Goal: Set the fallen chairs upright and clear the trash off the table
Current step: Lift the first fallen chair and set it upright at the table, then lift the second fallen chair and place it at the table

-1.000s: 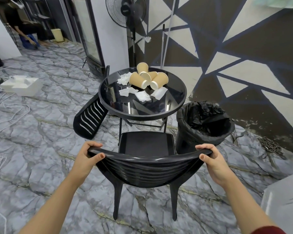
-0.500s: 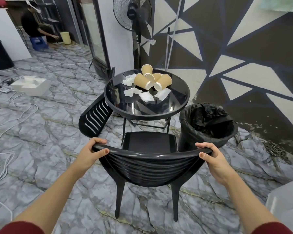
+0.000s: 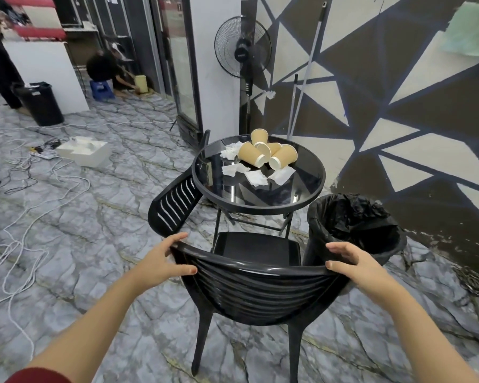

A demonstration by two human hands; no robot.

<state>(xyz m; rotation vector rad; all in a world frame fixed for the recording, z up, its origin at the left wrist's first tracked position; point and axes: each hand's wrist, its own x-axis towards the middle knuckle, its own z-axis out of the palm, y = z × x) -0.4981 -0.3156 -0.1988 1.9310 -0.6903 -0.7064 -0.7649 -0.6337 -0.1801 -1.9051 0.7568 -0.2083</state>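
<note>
Marble floor carries one black chair (image 3: 256, 275) upright before the round table (image 3: 310, 201), both hands' fingers (image 3: 177, 239) seemingly loosening on its backrest; another chair (image 3: 174, 205) lies fallen beside the table, paper cups (image 3: 263, 153) and napkins (image 3: 256, 176) uncleared.

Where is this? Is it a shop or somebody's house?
Probably a small cafe or snack shop, not a house. There is a round glass table with used paper cups on it, a glass-door fridge by the wall, and a painted triangle wall.
</note>
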